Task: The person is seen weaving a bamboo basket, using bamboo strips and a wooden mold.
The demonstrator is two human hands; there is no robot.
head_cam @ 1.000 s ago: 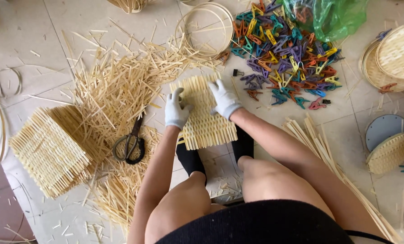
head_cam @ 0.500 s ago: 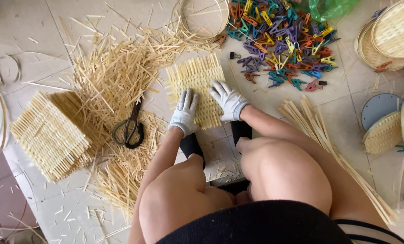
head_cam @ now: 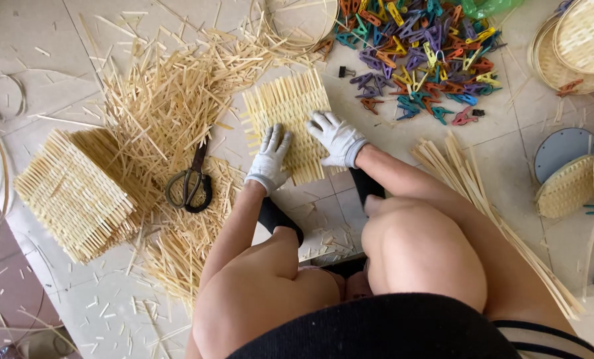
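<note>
A small woven bamboo mat (head_cam: 290, 110) lies flat on the tiled floor in front of my knees. My left hand (head_cam: 270, 158), in a white glove, rests palm down on the mat's lower left part with fingers spread. My right hand (head_cam: 337, 137), also gloved, presses flat on the mat's lower right part. Neither hand grips anything. Black-handled scissors (head_cam: 189, 183) lie on loose bamboo strips just left of my left hand.
A stack of woven mats (head_cam: 74, 193) sits at the left. Loose bamboo offcuts (head_cam: 164, 100) spread across the floor. A heap of coloured clips (head_cam: 420, 56) lies beyond the mat. Long bamboo strips (head_cam: 483, 213) and woven baskets (head_cam: 579, 43) are at the right.
The view has shifted, so the mat and both hands sit higher relative to my knees. Both hands have slid down to the mat's near edge, staying flat on it.
</note>
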